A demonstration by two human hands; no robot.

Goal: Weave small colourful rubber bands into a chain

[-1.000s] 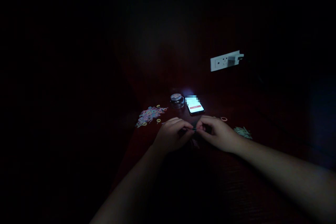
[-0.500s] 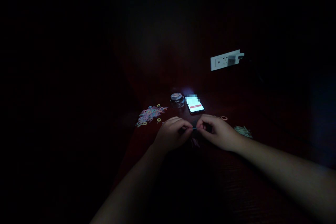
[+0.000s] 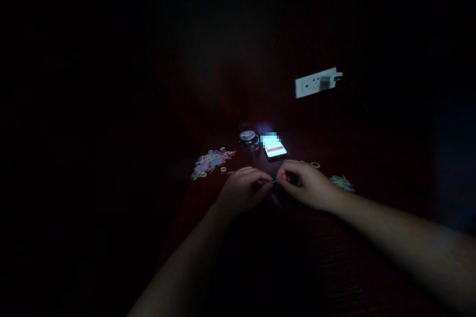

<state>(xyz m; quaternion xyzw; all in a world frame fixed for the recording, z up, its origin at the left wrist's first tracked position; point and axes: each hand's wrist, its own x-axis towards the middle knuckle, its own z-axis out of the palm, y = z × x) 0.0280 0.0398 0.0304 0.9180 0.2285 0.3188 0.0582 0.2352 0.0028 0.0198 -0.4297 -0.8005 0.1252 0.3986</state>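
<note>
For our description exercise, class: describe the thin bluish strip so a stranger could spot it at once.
On the dark reddish table, find the lit smartphone. Just nearer, the left hand and right hand almost meet. The thin bluish strip bridges that gap: unlike the loose multicoloured pile, it is held.

Room very dark, left side near black. Dark red tabletop (image 3: 199, 203), wall (image 3: 230, 101) behind also reddish, faintly lit. White socket plate (image 3: 308, 88) on wall, tilted in view, plug (image 3: 329, 79) in its right end. Dim bluish patch (image 3: 455, 168) far right, unclear what.
</note>
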